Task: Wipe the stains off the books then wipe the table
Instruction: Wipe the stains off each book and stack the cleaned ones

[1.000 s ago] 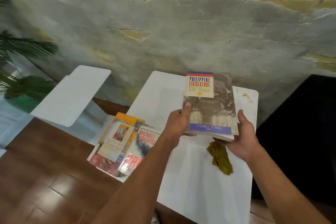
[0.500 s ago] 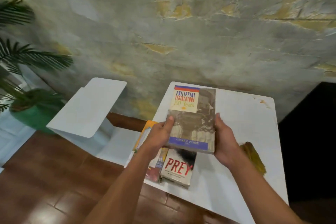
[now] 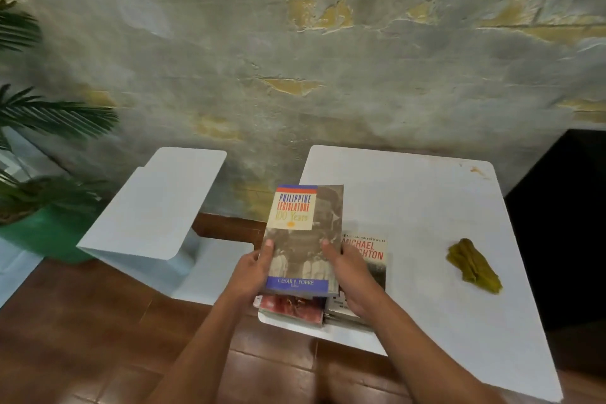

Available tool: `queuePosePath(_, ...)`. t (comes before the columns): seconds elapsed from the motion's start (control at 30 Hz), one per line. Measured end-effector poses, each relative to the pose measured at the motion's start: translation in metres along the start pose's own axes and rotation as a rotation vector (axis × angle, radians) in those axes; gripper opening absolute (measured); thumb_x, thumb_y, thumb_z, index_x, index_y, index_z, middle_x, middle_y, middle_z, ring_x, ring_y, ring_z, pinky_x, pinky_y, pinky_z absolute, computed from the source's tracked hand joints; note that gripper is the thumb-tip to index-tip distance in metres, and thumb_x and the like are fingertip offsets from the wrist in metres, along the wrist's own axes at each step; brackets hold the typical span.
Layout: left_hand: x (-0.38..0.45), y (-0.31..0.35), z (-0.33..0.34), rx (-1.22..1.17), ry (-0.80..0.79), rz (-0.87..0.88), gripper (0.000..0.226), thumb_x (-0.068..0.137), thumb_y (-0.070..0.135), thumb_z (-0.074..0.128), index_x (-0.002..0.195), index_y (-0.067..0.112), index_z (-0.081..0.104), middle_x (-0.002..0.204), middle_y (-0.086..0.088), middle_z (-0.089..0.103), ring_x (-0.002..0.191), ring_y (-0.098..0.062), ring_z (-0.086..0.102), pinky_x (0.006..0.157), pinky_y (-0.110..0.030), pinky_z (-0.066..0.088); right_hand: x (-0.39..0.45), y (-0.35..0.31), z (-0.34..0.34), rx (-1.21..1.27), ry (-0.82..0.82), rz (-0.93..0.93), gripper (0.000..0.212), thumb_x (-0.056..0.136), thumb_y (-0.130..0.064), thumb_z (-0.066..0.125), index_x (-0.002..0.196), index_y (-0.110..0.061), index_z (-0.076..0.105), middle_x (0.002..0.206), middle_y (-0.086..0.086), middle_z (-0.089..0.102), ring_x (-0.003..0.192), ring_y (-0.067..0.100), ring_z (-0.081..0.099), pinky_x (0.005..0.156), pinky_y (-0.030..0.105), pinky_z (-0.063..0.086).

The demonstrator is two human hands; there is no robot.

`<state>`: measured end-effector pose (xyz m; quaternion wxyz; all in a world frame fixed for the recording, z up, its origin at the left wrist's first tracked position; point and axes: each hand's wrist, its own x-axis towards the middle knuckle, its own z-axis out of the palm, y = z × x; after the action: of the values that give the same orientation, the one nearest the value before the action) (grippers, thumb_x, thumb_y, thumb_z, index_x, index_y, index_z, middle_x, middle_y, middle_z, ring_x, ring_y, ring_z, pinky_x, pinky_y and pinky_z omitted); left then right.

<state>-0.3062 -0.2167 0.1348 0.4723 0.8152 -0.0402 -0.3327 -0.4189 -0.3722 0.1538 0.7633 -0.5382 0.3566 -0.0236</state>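
Observation:
Both hands hold the "Philippine Legislature 100 Years" book (image 3: 303, 239) over the left edge of the white table (image 3: 419, 207). My left hand (image 3: 252, 269) grips its left edge with the thumb on the cover. My right hand (image 3: 347, 272) grips its right edge the same way. Under it lie a red-covered book (image 3: 292, 305) and a Michael Crichton paperback (image 3: 369, 249), side by side at the table's near-left corner. A crumpled olive-green cloth (image 3: 474, 266) lies on the table to the right, apart from the hands. A small orange stain (image 3: 475, 170) marks the far-right corner.
A second white surface (image 3: 157, 203) stands to the left of the table. A potted palm in a green pot (image 3: 39, 226) is at the far left. A rough plastered wall (image 3: 295, 59) rises behind, brown floor tiles (image 3: 82, 338) lie below, and a dark area (image 3: 564, 223) is on the right.
The held book has moved left and down, from over the table's middle to above the books at its left edge. The cloth, earlier beside my right hand, now lies well clear of it.

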Motion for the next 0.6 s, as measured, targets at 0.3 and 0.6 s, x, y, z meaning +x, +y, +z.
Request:
queuePosePath(0.3,0.003,-0.038,-0.011,-0.019,-0.011,-0.058,0.053,0.098,0.058,0.041,0.102,0.012,0.067,0.085,0.0,0.078,0.079,-0.014,0.076,0.066,-0.024,0.057,-0.001,0.022,0.024,-0.048,0.006,0.044,0.021,0.102,-0.034,0.048,0.117,-0.026,0.06,0.106,-0.007,0.074,0.09,0.011,0.073,0.081,0.034,0.06)
queuePosePath(0.6,0.005,-0.056,-0.012,-0.012,-0.04,-0.103,0.05,0.097,0.057,0.044,0.111,0.013,0.062,0.098,-0.002,0.075,0.082,-0.014,0.076,0.063,-0.021,0.056,-0.001,0.04,0.027,-0.106,0.057,0.105,0.023,0.101,-0.035,0.051,0.117,-0.023,0.062,0.106,-0.008,0.073,0.092,0.009,0.072,0.073,0.024,0.057)
